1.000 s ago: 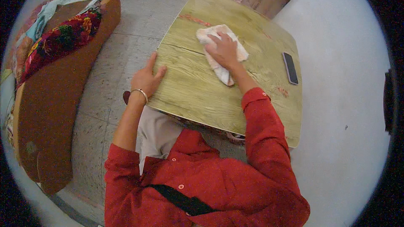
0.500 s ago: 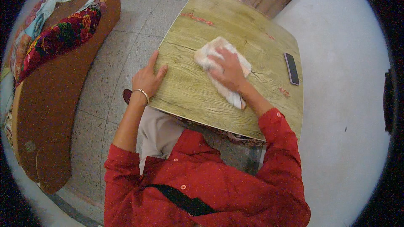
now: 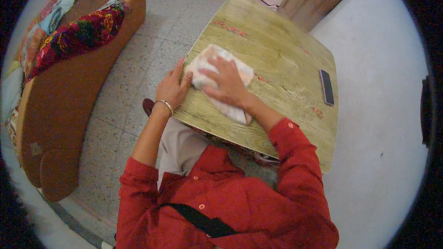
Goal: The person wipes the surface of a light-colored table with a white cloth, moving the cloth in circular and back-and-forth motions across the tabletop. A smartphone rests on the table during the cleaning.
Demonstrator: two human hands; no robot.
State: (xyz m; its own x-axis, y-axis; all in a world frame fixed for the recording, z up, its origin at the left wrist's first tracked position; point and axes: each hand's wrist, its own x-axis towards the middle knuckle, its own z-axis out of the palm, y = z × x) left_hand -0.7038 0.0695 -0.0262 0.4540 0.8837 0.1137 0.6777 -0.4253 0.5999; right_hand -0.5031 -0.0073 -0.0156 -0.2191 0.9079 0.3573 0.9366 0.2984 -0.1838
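Wiping in hand: the head view shows a person in a red shirt bent over a yellow-green wood-grain worktop point(image 3: 286, 60), rubbing it with a white cloth point(image 3: 217, 71).
Right hand: the right hand point(image 3: 227, 82) lies flat on the cloth, fingers spread, palm pressing down; it pinches nothing.
Left hand: the left hand point(image 3: 171, 88) rests open on the worktop's near left edge, fingers together and just touching the cloth's left side, thumb over the rim; a thin bangle point(image 3: 164, 103) sits at the wrist.
Cloth: crumpled and partly folded, lying at the worktop's near left corner, one end trailing toward the person's forearm.
Step, as I judge it: the near left corner is being rubbed, with the left hand steadying the body against the edge.
Next move calls for: steady downward pressure under the flat palm, and a stroke that stays on the worktop so the cloth does not slip over the left rim.
Also on the worktop: a dark phone point(image 3: 326, 86) near the right edge, well apart from the cloth.
Around: a brown sofa point(image 3: 64, 110) with a bright patterned blanket point(image 3: 74, 34) stands to the left on a speckled floor point(image 3: 138, 64).
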